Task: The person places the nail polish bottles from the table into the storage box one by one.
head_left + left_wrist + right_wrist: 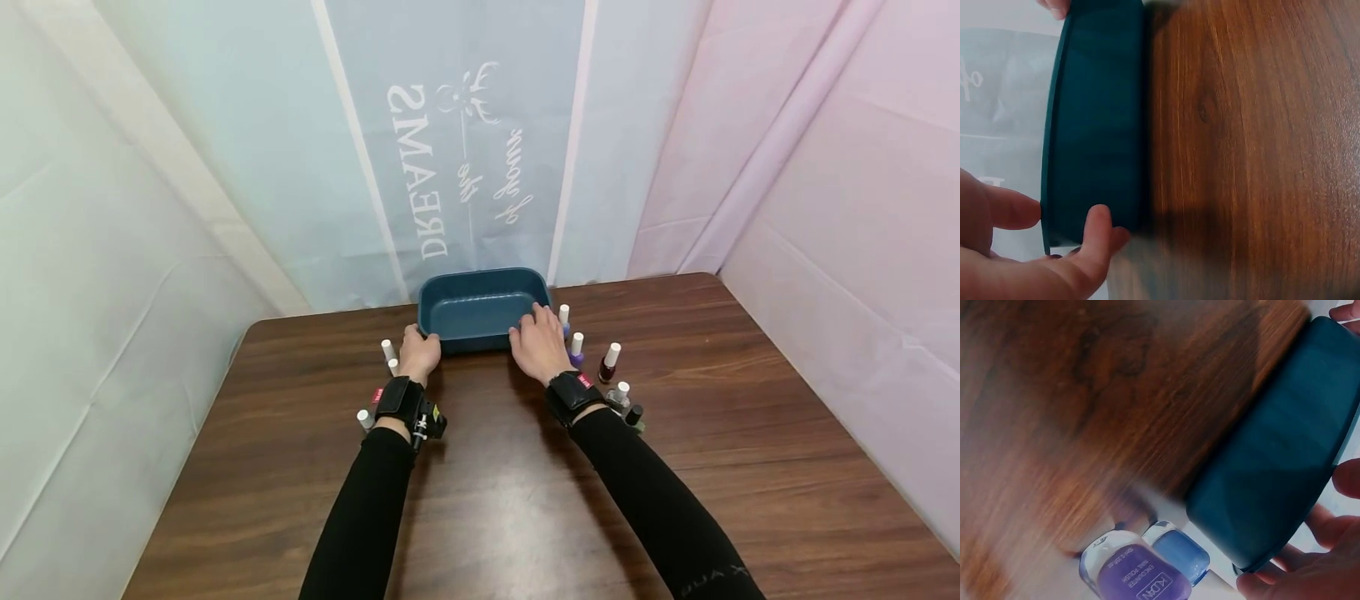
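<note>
A dark teal rectangular plastic bin point(476, 343) stands at the table's back edge, its inside bare. My left hand point(420, 353) grips its front left corner; in the left wrist view the thumb point(1097, 228) lies on the bin's wall point(1094, 125) and a finger touches the rim. At the front right corner my right hand point(538, 343) holds the bin, fingers over the rim. Close by that hand are a purple nail polish bottle point(1141, 572) and a blue nail polish bottle point(1182, 553). White-capped bottles point(387, 350) stand just left of my left hand.
Right of my right wrist stand a dark red nail polish bottle point(609, 364), a clear one point(620, 395) and a black-capped green one point(636, 418). Another white-capped bottle point(365, 419) is beside my left wrist. A printed curtain point(480, 167) hangs behind the wooden table point(495, 517).
</note>
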### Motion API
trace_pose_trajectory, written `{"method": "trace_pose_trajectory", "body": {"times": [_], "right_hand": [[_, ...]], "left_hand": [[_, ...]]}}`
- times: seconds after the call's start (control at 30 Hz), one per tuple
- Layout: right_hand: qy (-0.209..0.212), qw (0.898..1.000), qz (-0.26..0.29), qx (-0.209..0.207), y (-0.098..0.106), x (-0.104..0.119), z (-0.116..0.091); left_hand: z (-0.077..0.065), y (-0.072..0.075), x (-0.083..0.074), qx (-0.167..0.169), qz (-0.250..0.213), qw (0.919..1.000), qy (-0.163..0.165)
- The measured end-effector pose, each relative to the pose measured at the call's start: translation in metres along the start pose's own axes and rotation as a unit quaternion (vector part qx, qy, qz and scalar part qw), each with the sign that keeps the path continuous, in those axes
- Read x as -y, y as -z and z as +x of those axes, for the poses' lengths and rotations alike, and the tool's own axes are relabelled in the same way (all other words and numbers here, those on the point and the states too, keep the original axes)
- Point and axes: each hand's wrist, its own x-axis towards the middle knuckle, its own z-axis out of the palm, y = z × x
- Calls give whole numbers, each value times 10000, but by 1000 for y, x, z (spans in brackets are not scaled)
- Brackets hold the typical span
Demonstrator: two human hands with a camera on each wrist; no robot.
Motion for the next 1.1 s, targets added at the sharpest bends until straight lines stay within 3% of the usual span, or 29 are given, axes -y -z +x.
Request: {"method": "trace_pose_trajectory", "body": {"times": [0.2,0.5,0.73,1.1], "right_hand": [[120,9998,-180,53,0,-3,-3],[365,9986,-372,-49,3,-2,-13],[581,9965,-591,-145,4,-1,-25],[725,9957,-553,129,16,-3,-52]], "left_hand": [[-4,-2,-1,-298,318,9990,-68],[-9,2,-1,-408,909,9945,-324],[-21,2,-5,-231,1761,9829,-478],[-42,8,-3,-335,2317,9684,-862]]}}
